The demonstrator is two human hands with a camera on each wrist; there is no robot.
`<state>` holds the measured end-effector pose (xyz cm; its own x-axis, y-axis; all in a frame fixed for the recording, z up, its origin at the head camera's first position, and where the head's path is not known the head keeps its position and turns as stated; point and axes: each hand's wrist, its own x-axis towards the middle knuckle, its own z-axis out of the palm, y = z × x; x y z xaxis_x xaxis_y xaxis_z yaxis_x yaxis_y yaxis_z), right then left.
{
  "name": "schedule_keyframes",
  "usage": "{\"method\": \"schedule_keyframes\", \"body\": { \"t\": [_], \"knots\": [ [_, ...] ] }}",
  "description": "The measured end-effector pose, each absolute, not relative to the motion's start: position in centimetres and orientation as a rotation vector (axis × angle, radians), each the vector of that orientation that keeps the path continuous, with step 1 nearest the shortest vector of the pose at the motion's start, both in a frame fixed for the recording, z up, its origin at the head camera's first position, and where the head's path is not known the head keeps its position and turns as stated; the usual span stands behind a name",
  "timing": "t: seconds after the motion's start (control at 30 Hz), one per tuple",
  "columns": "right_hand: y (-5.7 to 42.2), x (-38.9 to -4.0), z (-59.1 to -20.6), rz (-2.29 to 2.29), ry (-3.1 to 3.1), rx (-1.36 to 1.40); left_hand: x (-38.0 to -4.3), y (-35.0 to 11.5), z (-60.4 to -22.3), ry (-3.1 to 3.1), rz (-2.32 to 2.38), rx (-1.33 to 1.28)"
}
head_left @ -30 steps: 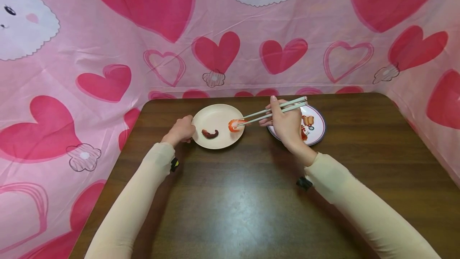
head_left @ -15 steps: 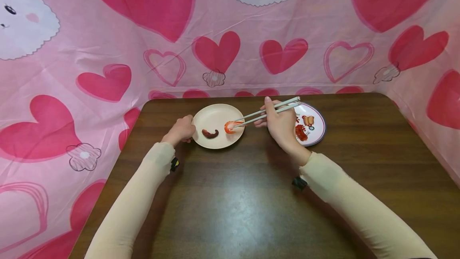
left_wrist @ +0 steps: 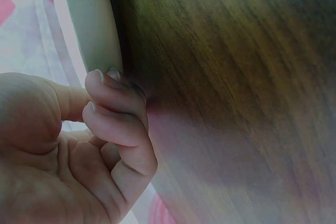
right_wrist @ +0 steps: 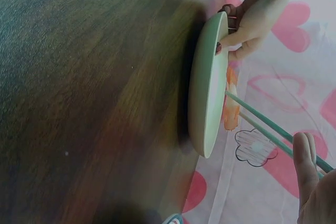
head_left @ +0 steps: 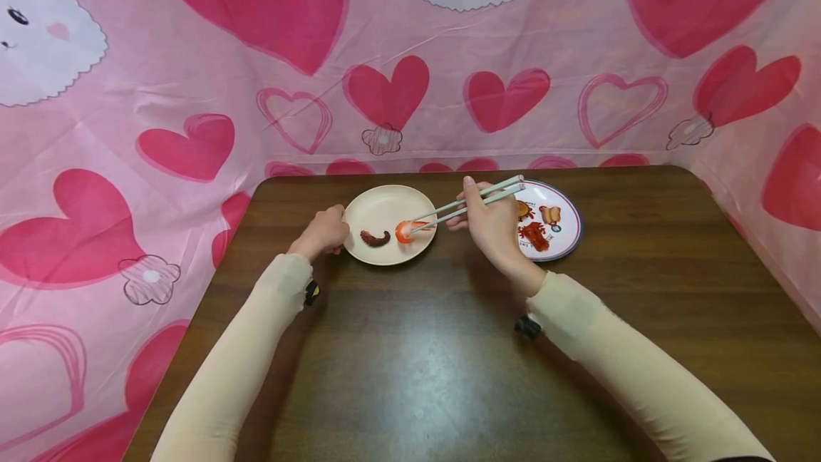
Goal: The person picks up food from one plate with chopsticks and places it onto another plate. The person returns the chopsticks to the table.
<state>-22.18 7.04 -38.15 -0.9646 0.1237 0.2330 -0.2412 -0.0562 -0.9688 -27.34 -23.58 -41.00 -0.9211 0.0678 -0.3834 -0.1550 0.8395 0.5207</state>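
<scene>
My left hand (head_left: 324, 229) pinches the left rim of a cream plate (head_left: 389, 197), its thumb over the edge and curled fingers beneath. In my right hand (head_left: 491, 223) is a pair of pale green chopsticks (head_left: 477, 199), angled down to the left. Their tips grip an orange-and-white shrimp (head_left: 405, 232) over the plate's right side. The right wrist view shows that shrimp (right_wrist: 231, 100) just above the plate's rim. A dark red, curled octopus tentacle (head_left: 375, 238) lies on the plate, left of the shrimp.
Right of the cream plate, a white plate with a blue rim (head_left: 567, 237) bears printed food pictures; my right hand covers part of its left side. Both stand near the far edge of the brown wooden table (head_left: 410, 348). A pink heart-patterned cloth (head_left: 449, 41) hangs behind and at the sides.
My right hand has moved left, bringing the chopsticks and shrimp further in over the cream plate. More of the white plate now shows. The left hand has stayed at the rim.
</scene>
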Motion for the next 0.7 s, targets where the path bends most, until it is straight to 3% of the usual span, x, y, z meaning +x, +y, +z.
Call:
{"method": "schedule_keyframes", "body": {
  "t": [0.7],
  "knots": [
    [6.2, -22.3, -37.6, 2.116, -2.087, 0.049, -27.4, -23.7, -41.1, 2.633, 0.791, -0.047]
  ]
}}
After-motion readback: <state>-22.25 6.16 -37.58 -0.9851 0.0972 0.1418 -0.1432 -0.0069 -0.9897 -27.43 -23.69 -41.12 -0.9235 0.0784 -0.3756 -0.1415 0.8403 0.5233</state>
